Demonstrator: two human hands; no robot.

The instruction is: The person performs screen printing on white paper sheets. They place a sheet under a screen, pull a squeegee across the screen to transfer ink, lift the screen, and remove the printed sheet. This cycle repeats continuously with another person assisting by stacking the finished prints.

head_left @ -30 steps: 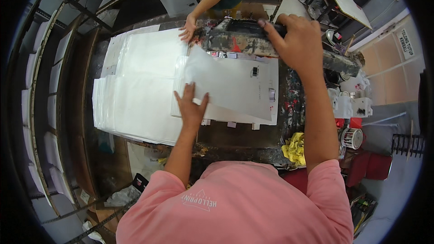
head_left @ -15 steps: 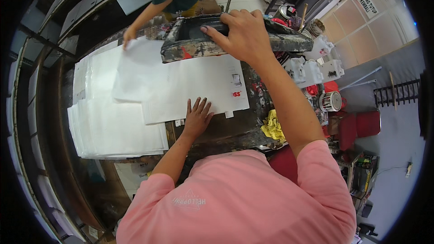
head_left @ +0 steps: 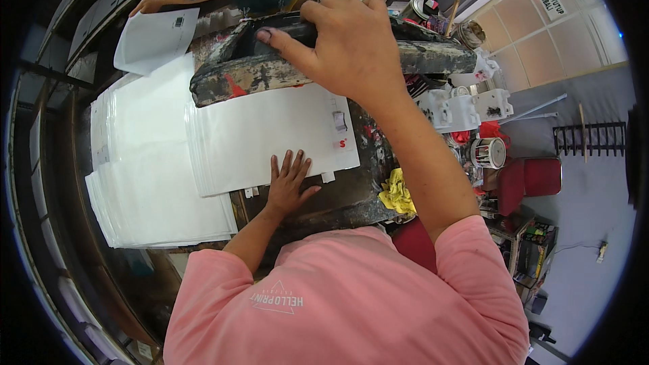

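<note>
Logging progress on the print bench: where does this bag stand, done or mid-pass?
Mid-pass. Done: one white bag lies on the ink-stained bench, and small marks already show near its right edge. In hand: the left hand pins its near edge while the right hand grips the raised, paint-crusted frame above it. Left: the big stack of white bags beside it.

A white plastic bag [head_left: 270,132] lies flat on the desk [head_left: 351,196], near its front edge. A paint-smeared black printing frame [head_left: 270,71] is tilted over the bag's far edge.
</note>
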